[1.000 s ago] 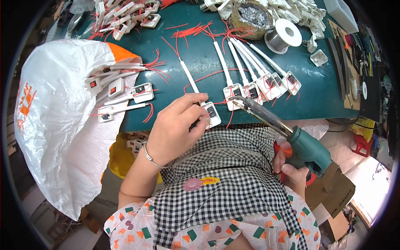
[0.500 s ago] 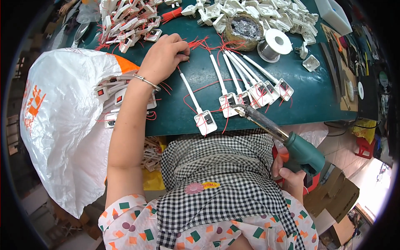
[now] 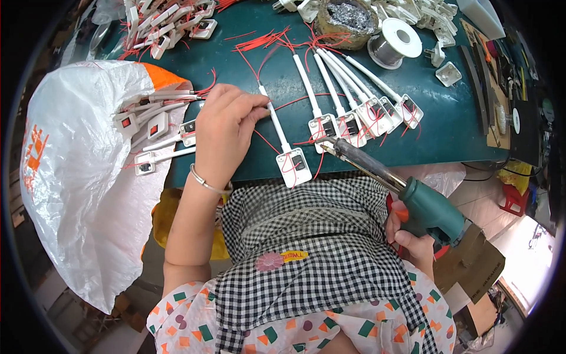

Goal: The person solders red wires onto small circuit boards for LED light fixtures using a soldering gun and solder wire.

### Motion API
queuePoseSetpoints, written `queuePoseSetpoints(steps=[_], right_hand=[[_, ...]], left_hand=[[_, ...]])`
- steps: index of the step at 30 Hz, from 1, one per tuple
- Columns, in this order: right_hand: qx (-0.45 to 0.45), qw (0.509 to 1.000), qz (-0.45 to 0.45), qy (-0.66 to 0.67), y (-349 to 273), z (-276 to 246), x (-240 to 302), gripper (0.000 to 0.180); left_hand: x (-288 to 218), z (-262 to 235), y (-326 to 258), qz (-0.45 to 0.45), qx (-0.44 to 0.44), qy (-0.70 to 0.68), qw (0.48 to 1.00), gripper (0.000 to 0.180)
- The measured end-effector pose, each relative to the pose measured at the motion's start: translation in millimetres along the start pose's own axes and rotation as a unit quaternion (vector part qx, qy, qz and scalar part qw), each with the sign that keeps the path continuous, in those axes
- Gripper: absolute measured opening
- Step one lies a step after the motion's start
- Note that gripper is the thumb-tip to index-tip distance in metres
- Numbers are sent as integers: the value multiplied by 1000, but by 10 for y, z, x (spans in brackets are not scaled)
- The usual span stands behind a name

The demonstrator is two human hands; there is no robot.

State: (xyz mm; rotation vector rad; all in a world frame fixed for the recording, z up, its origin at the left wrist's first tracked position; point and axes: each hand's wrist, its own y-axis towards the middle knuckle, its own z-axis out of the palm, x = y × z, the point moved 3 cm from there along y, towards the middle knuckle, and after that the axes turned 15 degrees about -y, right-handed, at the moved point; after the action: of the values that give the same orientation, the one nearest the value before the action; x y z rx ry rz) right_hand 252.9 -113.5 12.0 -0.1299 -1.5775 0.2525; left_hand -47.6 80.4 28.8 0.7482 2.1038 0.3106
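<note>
Head view: a white switch assembly [image 3: 283, 138] lies on the green bench [image 3: 448, 133], slanting towards the person, its tube pointing away and its square housing [image 3: 288, 172] near the bench's front edge. A black rocker switch [image 3: 298, 161] sits in that housing, with thin red wire looped beside it; two red leads [image 3: 258, 78] leave the tube's far end.

The left hand [image 3: 226, 127] pinches the tube near that end, thumb and forefinger brought together, the other fingers curled. The right hand [image 3: 414, 239] is wrapped around the green handle of a soldering iron [image 3: 429, 206], partly hidden behind it. The iron's bent tip is over the nearest housing of a fanned row of similar assemblies [image 3: 372, 116]; contact cannot be told.

The step in hand looks like positioning the single piece, with the iron held apart from it. Any solder work there would call for a steady housing and exposed wire ends kept at their terminals.

Beyond the row stand a solder spool [image 3: 394, 44] and a crusted pot [image 3: 348, 20]; a white sack [image 3: 82, 153] bulges at left.
</note>
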Motion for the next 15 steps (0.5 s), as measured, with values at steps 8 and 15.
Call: queuePoseSetpoints(steps=[8, 15], right_hand=[[-15, 999, 35, 13, -107, 37, 75, 62], [26, 992, 49, -111, -172, -36, 102, 29]], left_hand=[[-318, -70, -94, -60, -66, -56, 994, 10], [-548, 135, -528, -135, 36, -176, 974, 9]])
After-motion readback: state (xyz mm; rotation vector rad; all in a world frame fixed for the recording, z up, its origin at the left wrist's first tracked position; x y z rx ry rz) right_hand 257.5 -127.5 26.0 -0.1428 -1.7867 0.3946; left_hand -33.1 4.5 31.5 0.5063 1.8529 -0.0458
